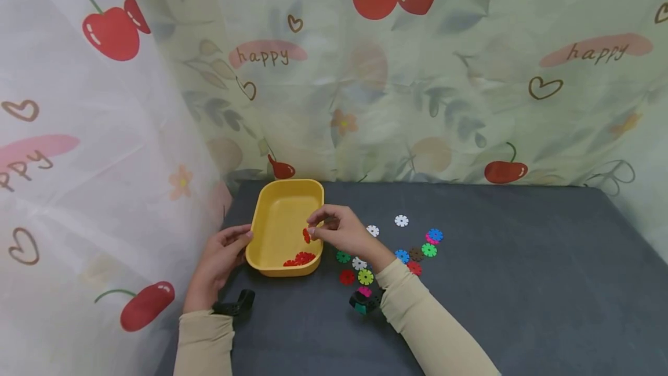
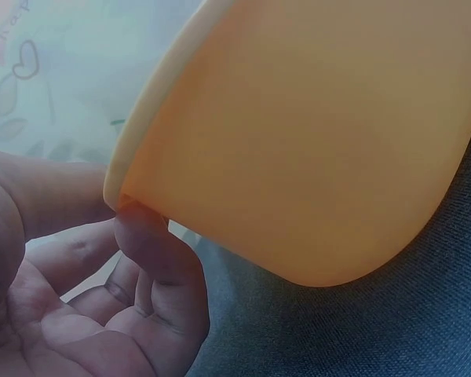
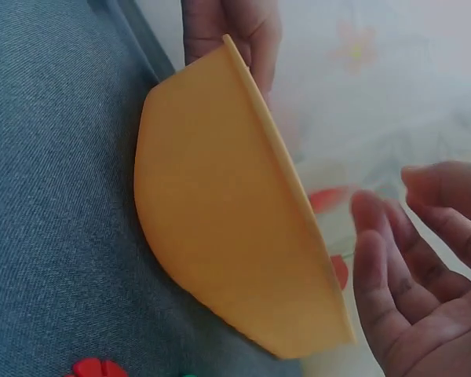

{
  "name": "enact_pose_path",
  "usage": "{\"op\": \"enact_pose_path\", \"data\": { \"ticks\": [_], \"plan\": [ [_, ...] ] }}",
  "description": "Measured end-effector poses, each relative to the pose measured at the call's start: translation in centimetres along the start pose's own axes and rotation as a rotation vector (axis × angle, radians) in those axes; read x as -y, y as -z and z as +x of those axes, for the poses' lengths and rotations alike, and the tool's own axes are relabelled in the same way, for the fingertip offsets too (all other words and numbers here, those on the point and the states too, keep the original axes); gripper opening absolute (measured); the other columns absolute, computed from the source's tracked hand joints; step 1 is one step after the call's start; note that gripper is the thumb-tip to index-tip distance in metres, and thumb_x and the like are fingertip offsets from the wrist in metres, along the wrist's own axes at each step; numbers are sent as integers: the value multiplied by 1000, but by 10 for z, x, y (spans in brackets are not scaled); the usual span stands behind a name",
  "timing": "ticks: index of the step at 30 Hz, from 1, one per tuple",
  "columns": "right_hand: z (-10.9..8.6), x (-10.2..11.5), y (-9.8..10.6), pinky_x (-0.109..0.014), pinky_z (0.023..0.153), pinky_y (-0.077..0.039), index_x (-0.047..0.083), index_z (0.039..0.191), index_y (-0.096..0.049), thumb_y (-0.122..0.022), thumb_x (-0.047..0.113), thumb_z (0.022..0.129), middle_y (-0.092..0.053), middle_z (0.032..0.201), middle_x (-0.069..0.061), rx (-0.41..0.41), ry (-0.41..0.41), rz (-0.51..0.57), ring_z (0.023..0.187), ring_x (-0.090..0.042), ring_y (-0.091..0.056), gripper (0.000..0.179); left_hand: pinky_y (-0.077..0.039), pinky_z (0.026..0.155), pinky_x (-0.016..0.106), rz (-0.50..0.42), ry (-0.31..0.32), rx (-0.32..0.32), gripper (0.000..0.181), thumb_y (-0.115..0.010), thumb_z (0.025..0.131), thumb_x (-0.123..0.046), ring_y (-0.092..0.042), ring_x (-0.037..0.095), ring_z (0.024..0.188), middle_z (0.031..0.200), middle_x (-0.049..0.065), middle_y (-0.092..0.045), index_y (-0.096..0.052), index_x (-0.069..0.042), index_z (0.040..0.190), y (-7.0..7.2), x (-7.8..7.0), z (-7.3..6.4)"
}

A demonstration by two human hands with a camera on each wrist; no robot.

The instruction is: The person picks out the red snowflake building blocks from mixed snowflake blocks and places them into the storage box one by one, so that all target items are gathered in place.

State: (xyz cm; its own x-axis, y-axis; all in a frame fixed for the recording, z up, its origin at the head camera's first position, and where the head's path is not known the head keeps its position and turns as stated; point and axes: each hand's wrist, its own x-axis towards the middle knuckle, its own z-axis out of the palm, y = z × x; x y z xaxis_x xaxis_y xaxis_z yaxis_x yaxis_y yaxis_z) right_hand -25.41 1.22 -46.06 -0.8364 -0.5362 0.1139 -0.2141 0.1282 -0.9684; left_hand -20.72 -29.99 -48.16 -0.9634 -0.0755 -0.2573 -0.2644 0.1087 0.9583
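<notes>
A yellow plastic tray (image 1: 284, 214) stands on the dark table, with several red notched discs (image 1: 301, 259) lying in its near end. My left hand (image 1: 221, 254) pinches the tray's left rim; in the left wrist view, thumb and finger meet at the rim (image 2: 118, 169). Over the tray's right side is my right hand (image 1: 341, 230). Directly by its fingertips, a single red disc (image 1: 306, 235) shows above the tray floor. In the right wrist view the right hand (image 3: 424, 275) has its thumb and fingers apart, with no disc visible between them.
Right of the tray lie several loose notched discs, among them white (image 1: 401, 221), blue (image 1: 435, 235), green (image 1: 429, 250), yellow-green (image 1: 366, 277) and red (image 1: 347, 277). Some overlap. A printed curtain (image 1: 396, 103) borders the table (image 1: 522, 271) at the back and left.
</notes>
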Motion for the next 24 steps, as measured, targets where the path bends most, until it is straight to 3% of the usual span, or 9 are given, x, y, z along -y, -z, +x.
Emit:
{"op": "enact_pose_path", "data": {
  "ticks": [6, 11, 18, 24],
  "plan": [
    [-1, -1, 4, -35, 88, -62, 6, 121, -73, -74, 15, 100, -73, 115, -11, -1, -7, -17, 104, -41, -73, 22, -60, 83, 27, 4, -1, -2, 53, -63, 109, -27, -71, 14, 106, 143, 17, -64, -52, -1, 154, -1, 0, 0],
    [-4, -6, 18, -45, 93, -61, 8, 121, -74, -73, 16, 102, -73, 120, -12, -37, 4, -44, 104, -31, -73, 20, -61, 85, 28, 4, -3, -3, 53, -63, 109, -27, -72, 14, 107, 142, 14, -66, -52, -2, 154, 0, -1, 0],
    [-9, -17, 42, -38, 88, -60, 10, 119, -75, -73, 19, 102, -72, 126, -17, -84, -12, -81, 107, -37, -72, 19, -60, 82, 26, 7, 2, -3, 54, -64, 109, -29, -72, 13, 106, 142, 14, -66, -52, -2, 155, 0, -1, 1],
    [-11, -27, 56, -35, 84, -60, 10, 121, -74, -73, 18, 102, -72, 125, -17, -105, -23, -153, 104, -25, -72, 20, -60, 81, 25, 7, 11, -14, 53, -63, 109, -28, -71, 13, 104, 142, 14, -66, -53, -3, 154, -1, -1, 0]
  ]
}}
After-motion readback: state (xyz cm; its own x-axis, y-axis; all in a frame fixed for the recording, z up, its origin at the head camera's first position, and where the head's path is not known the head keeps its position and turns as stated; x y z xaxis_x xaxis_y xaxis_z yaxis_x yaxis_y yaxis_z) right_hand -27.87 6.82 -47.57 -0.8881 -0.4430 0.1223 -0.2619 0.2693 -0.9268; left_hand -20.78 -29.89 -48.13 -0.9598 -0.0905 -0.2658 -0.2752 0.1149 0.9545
